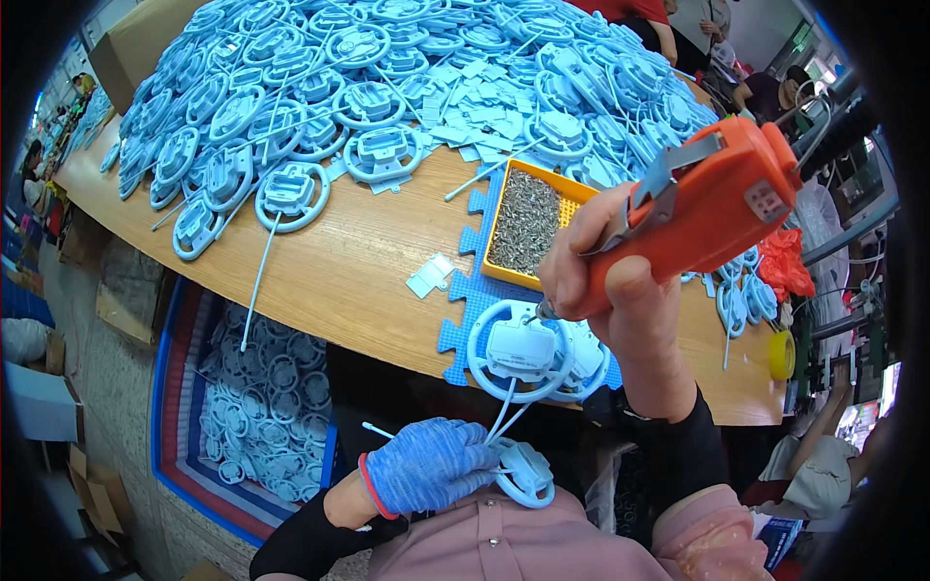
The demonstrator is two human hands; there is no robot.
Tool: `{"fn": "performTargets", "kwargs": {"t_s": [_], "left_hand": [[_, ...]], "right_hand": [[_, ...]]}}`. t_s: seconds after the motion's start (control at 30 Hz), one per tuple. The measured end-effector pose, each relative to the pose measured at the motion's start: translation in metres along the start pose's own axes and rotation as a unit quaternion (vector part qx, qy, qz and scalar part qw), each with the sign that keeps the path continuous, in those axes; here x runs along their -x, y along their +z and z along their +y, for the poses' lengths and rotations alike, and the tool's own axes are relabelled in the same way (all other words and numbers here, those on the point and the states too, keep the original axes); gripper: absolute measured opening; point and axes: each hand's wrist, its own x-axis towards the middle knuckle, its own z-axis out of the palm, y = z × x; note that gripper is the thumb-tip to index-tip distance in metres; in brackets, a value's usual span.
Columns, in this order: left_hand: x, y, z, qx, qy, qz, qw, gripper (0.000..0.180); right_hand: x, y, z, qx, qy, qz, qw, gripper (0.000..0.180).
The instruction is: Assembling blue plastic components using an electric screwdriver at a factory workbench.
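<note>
My right hand [630, 281] is wrapped round an orange electric screwdriver [712, 198] with a metal hanger clip. Its tip points down at the rim of a light blue plastic ring-shaped housing [518, 347], lying on a blue foam mat [472, 290]. A second ring housing [588, 360] lies partly beneath that one. In front of my lap, my left hand [431, 467], in a blue knit glove with a red cuff, is closed on another light blue ring housing [528, 474]. Thin stems run up from there toward the mat. Its fingertips are partly hidden.
A yellow tray [565, 184] of small screws stands on the mat. Square covers [430, 276] lie on the wooden table [378, 261]. A large heap of ring housings [373, 102] fills the far side. Below left is a bin [174, 426] of housings. Yellow tape [782, 355] sits right.
</note>
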Motion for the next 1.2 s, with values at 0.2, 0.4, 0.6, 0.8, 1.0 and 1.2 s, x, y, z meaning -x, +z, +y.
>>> {"fn": "performTargets", "kwargs": {"t_s": [0.2,0.4,0.6,0.8,1.0,1.2], "left_hand": [[-0.001,-0.003,-0.007,0.013,0.001,0.014,1.000,0.017],[0.003,-0.015,-0.003,-0.022,-0.038,0.009,0.999,0.016],[0.085,-0.034,0.008,0.033,-0.118,0.237,0.964,0.013],[0.276,-0.043,-0.003,-0.134,-0.454,0.258,0.842,0.021],[0.161,-0.064,0.008,-0.332,-0.251,0.265,0.870,0.033],[-0.037,-0.087,-0.014,-0.335,-0.090,0.171,0.922,0.031]], "right_hand": [[-0.013,0.001,0.012,0.015,0.028,-0.019,0.999,0.052],[-0.026,0.010,0.010,-0.006,0.098,-0.040,0.994,0.034],[-0.003,-0.027,0.005,-0.120,-0.007,0.035,0.992,0.047],[0.041,-0.088,-0.017,-0.101,-0.078,0.131,0.983,0.044],[0.061,-0.082,-0.011,-0.101,-0.068,0.132,0.984,0.045],[0.076,-0.069,-0.031,-0.101,-0.074,0.122,0.985,0.048]]}}
